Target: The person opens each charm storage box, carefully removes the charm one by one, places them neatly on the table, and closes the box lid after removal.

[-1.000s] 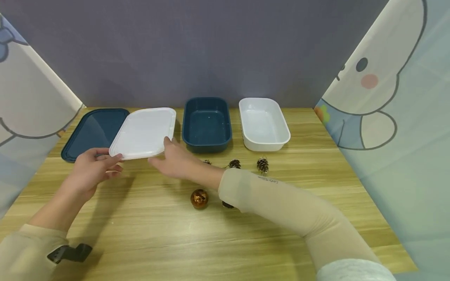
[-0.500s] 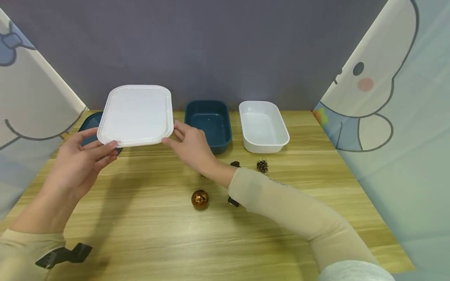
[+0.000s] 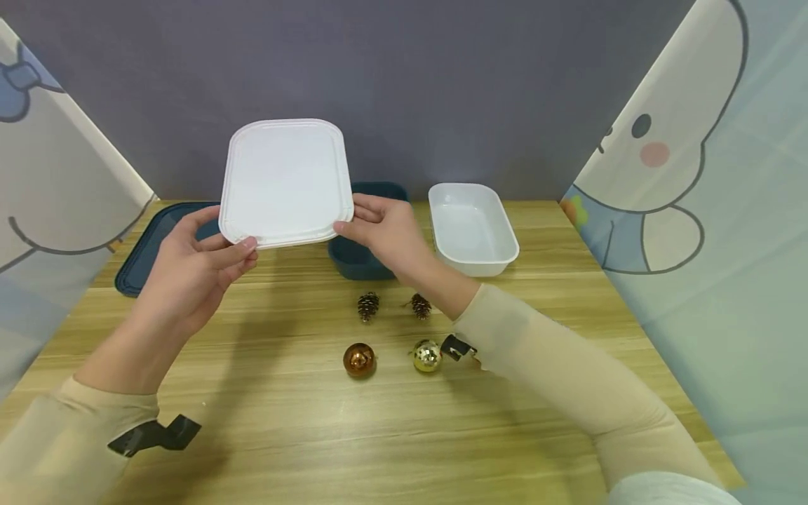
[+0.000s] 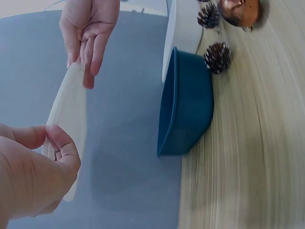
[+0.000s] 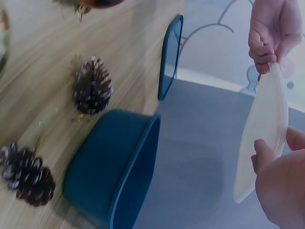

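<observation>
Both hands hold a white rectangular lid in the air, tilted so that its flat face shows in the head view. My left hand pinches the near left corner between thumb and fingers. At the near right corner my right hand pinches the edge, thumb toward me. Partly behind the lid and right hand stands a dark blue box on the table. A white box, its inside visible, stands to the right of it. The left wrist view shows the lid edge-on between the two hands.
A dark blue lid lies at the table's back left, partly hidden by the left hand. Two pine cones, a copper ball and a gold ball lie in front of the boxes. A grey wall rises behind.
The white lid has been lifted off the table's back left, raised, and carried right toward the dark blue box. Both hands moved with it. The right hand now grips its corner; the dark blue lid is more exposed.
</observation>
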Available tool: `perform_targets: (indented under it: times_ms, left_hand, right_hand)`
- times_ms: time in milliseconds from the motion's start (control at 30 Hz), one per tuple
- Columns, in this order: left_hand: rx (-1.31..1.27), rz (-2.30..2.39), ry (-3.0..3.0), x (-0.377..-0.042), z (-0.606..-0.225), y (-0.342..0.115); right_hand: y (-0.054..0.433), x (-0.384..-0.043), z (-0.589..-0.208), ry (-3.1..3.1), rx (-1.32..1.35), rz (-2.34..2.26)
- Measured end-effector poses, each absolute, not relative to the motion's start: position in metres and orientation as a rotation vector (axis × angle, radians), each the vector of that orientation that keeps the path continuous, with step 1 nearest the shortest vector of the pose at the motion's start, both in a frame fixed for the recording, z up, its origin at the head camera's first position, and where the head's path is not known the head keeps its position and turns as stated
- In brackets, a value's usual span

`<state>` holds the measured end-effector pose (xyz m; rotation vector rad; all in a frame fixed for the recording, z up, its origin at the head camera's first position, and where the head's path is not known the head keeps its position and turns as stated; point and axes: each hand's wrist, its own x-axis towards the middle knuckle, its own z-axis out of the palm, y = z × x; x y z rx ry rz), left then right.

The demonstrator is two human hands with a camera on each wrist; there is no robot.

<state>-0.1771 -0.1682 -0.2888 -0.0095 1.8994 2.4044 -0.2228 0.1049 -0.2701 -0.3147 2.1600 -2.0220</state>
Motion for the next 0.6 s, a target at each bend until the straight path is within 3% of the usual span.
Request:
perform_targets:
  times_ms: [600]
  left_hand:
    - [0.107, 2.112, 2.079, -0.205, -0.277, -0.092]
  right_hand:
    - [0.176, -0.224, -0.279, 1.982, -0.218, -2.221]
